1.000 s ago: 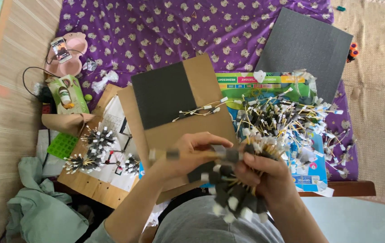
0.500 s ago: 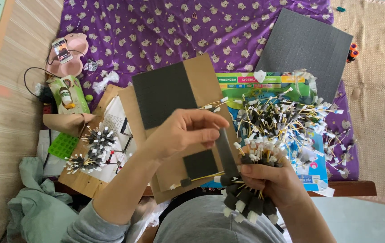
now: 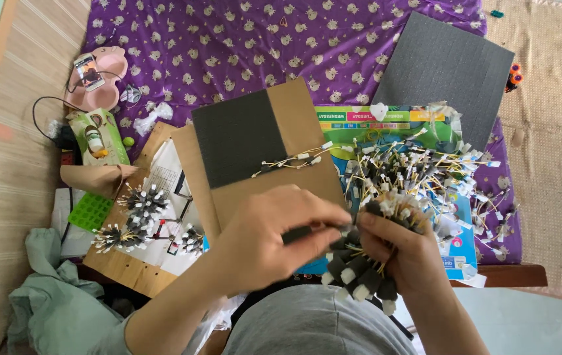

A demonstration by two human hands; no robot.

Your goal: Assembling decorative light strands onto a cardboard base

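The person's right hand (image 3: 402, 253) is closed around a thick bundle of small wired parts (image 3: 360, 273), dark sleeved ends with white tips and thin yellow leads, held over the near edge of the cardboard sheet (image 3: 294, 177) and above the person's lap. The left hand (image 3: 271, 240) is pinched shut on a single dark sleeved piece (image 3: 300, 233), brought up against the side of that bundle. As to progress, this reads as partway through, and probably nearer the start than the end: three finished-looking bunches (image 3: 139, 204) lie on the wooden board at the left edge of the work area, and one short string of parts (image 3: 291, 160) rests on the cardboard just beside the dark foam square (image 3: 238, 138); against that, a large loose heap of the same parts (image 3: 419, 167) remains spread over the colourful printed sheet (image 3: 386, 121) at the right, running out to the right edge of the purple patterned cloth (image 3: 261, 46). A second, larger dark foam sheet (image 3: 448, 66) lies at the far right corner of the cloth. At the far left edge sit a pink dish holding a phone (image 3: 93, 75) and a green carton (image 3: 100, 138). Not determinable: how the piece joins the bundle, since the left fingers cover the contact point; how many parts the bundle holds; and what lies under the cardboard. The bundle's lower ends overlap the grey garment, and the near edge of the wooden support is cut off by the person's body.
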